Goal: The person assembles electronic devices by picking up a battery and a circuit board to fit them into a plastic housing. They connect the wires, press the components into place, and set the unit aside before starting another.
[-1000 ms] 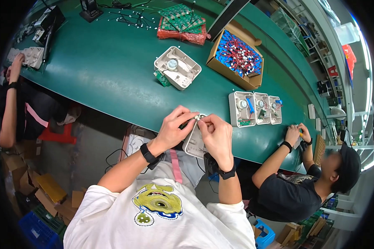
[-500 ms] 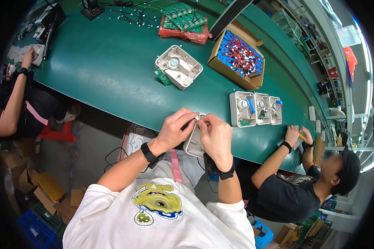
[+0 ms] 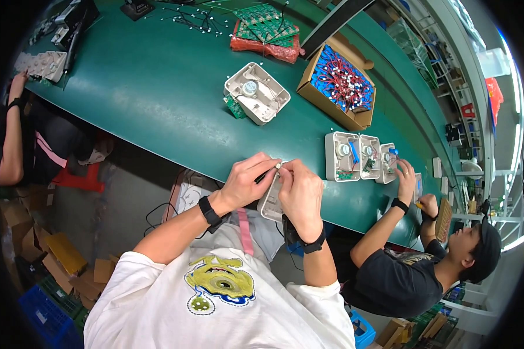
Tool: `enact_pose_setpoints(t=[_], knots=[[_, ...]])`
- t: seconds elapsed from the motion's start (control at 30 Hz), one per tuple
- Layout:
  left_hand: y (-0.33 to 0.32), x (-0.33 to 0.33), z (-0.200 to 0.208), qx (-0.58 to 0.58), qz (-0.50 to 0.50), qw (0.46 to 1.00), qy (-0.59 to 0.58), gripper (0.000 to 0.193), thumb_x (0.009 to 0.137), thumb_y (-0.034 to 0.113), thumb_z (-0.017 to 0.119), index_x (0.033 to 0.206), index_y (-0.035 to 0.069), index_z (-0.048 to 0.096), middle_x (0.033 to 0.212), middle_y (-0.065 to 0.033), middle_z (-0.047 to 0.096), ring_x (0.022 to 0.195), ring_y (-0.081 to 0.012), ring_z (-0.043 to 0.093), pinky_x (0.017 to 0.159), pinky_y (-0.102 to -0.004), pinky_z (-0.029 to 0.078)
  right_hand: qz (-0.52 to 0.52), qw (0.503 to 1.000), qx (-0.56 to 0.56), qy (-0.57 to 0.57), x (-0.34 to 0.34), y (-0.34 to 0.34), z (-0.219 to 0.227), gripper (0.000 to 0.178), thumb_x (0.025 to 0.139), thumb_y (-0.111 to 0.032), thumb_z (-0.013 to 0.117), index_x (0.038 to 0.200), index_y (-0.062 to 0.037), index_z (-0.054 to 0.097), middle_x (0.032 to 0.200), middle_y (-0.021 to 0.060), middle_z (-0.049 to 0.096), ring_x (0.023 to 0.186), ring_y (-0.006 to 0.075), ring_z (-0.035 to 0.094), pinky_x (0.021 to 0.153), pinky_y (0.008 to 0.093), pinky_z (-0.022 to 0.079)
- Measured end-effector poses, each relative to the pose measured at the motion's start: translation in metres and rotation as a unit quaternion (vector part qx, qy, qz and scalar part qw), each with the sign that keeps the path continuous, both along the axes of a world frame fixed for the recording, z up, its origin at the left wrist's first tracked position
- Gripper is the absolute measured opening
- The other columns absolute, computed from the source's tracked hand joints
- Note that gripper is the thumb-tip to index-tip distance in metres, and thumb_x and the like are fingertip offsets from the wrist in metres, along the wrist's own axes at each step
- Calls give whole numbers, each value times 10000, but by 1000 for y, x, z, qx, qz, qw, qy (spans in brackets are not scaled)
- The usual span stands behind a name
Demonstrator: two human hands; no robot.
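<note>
Close to the bench's front edge, my two hands meet fingertip to fingertip over a white plastic housing [image 3: 271,205]. My left hand [image 3: 245,183] is closed in a pinch around a small white connector [image 3: 278,166]; a short black piece, perhaps a cable, shows under its fingers. From the other side, my right hand [image 3: 303,195] pinches at the same spot, its thumb and forefinger against the connector. My hands cover much of the housing, so its inside is mostly hidden.
An open white housing with a speaker [image 3: 250,88] and green board lies ahead. Stacked circuit boards [image 3: 268,26] and a carton of blue batteries [image 3: 343,81] stand farther back. Three filled housings [image 3: 342,156] are at right, beside a co-worker's hand [image 3: 406,180]. Another person works far left.
My hands keep pinching in nearly the same place. At right, the co-worker's hand has lifted toward the last of the three housings. The far-left person's hand has moved back from the white parts.
</note>
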State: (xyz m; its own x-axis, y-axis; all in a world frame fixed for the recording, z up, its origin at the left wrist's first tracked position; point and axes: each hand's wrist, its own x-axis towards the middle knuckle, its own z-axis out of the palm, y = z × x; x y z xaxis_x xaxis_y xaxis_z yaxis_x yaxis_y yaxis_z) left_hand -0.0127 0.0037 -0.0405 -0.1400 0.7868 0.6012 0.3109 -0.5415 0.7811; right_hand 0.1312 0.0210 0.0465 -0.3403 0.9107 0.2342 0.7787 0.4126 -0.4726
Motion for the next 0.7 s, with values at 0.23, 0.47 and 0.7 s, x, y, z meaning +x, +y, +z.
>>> enact_pose_setpoints(t=[0.23, 0.47, 0.7], knots=[[8, 3, 7, -5, 26, 1000, -15, 277, 873, -80, 745, 1142, -13, 754, 963, -144, 700, 787, -298, 692, 719, -361, 583, -6, 999, -13, 40, 8, 9, 12, 112, 915, -61, 764, 982, 2, 700, 843, 183, 722, 724, 338, 725, 665, 438, 548], [-1, 0, 17, -109, -15, 992, -53, 244, 897, -31, 738, 1136, 15, 756, 930, -121, 679, 722, -219, 656, 671, -316, 545, -1, 998, 55, -7, 47, -40, 30, 593, 794, -86, 893, 1309, -6, 609, 1309, 218, 647, 1199, 394, 624, 985, 469, 511], [-1, -4, 48, -151, -48, 986, 58, 166, 898, 44, 771, 1055, 6, 733, 897, -97, 676, 658, -147, 623, 592, -305, 500, -20, 999, 28, -38, 36, -87, -9, 1069, 668, -78, 968, 1565, -16, 390, 1588, 245, 446, 1462, 500, 420, 1199, 534, 391]])
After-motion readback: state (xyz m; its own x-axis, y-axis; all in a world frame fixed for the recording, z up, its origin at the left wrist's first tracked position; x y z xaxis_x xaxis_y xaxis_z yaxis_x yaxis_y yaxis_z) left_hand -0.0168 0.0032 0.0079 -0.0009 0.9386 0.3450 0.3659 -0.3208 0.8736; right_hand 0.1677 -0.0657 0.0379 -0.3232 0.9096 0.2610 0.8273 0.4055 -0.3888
